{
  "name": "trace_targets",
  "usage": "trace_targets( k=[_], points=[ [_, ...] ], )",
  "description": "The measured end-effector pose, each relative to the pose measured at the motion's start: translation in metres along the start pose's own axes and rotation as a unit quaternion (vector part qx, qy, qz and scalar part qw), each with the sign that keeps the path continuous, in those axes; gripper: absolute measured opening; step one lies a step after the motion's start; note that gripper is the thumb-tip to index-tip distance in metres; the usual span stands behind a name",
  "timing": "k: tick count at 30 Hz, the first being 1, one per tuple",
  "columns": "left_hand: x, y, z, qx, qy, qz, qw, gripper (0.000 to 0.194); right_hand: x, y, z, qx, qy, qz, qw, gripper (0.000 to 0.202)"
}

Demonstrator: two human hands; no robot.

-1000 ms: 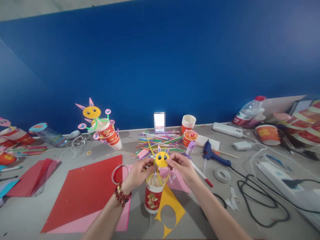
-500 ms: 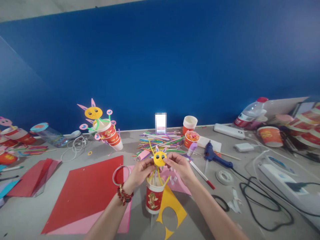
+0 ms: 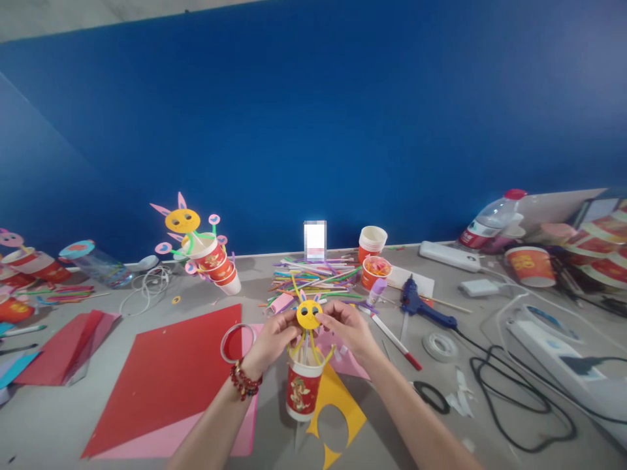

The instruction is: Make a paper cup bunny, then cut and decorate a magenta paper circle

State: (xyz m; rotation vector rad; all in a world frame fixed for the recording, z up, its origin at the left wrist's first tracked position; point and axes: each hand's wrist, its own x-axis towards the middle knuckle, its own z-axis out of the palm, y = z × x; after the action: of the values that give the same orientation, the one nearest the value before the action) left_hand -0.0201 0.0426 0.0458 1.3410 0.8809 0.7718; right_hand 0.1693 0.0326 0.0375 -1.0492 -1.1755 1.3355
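A yellow round paper rabbit face (image 3: 308,315) with two ears and dark eyes stands above a red and white paper cup (image 3: 301,391) with a gold print. Yellow pipe cleaners (image 3: 313,347) and a thin stick rise from the cup below the face. My left hand (image 3: 277,336) is closed at the face's left edge; its fingertips are partly hidden. At the right edge, my right hand (image 3: 349,329) pinches the paper with thumb and fingers. Beside the cup lies a yellow sheet (image 3: 345,398) with a round hole cut out.
Red paper (image 3: 166,372) lies on the left. A finished rabbit cup figure (image 3: 208,251) stands behind it. Several pipe cleaners (image 3: 318,277) are heaped at the back. On the right are a blue glue gun (image 3: 421,305), a red-capped marker (image 3: 396,339), a tape roll (image 3: 439,347) and a power strip (image 3: 543,346).
The rabbit face has shifted slightly left and down and sits straighter between my hands. My right hand has moved a little left with it; the cup has barely moved.
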Motion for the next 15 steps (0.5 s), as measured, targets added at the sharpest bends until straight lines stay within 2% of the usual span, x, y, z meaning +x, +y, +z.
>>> trace_targets(
  k=[7, 15],
  points=[
    [0.001, -0.002, 0.001, -0.004, 0.011, -0.005, 1.000, 0.031, -0.005, 0.007, 0.006, 0.017, 0.026, -0.017, 0.999, 0.035],
    [0.001, -0.002, 0.000, -0.001, 0.016, -0.011, 1.000, 0.028, -0.006, 0.015, 0.010, 0.044, 0.024, -0.017, 0.999, 0.031]
  ],
)
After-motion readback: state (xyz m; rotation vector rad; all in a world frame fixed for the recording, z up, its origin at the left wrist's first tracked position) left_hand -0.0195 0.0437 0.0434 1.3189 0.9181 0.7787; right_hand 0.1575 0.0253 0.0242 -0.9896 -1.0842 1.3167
